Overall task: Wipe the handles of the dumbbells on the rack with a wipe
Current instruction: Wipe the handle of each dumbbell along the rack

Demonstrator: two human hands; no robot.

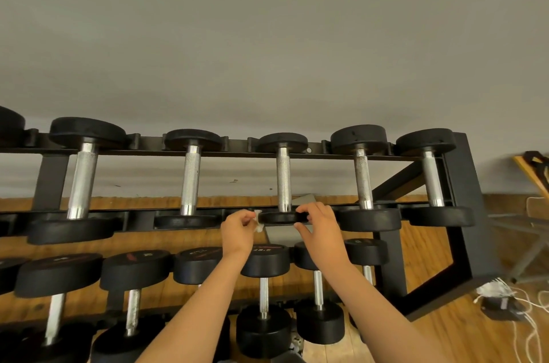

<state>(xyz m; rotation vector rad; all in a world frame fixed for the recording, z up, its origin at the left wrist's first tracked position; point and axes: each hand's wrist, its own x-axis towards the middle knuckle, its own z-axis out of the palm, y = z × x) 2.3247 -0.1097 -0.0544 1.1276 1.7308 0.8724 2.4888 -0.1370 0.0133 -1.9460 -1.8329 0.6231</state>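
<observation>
1. Black steel rack (466, 184) carries two rows of black-headed dumbbells with knurled chrome handles, set against a grey wall (267, 35).
2. On the upper row, the middle dumbbell (283, 181) lies with its handle (283, 172) running away from the person, and its near head (279, 217) sits on the front rail between both hands.
3. The left hand (237, 230) has its fingers curled in and pinches a small crumpled white wipe (258, 224) between thumb and fingertips. The wipe is just beside the left edge of the near head, below the handle; whether it touches the head cannot be told.
4. The right hand (320, 229) grips the middle dumbbell at the right edge of its near head, fingers curled over the top and thumb underneath.
5. Beneath the forearms stands the lower row of dumbbells (264, 263). White cables (502, 292) lie on the wooden floor (463, 342) to the right of the rack.
</observation>
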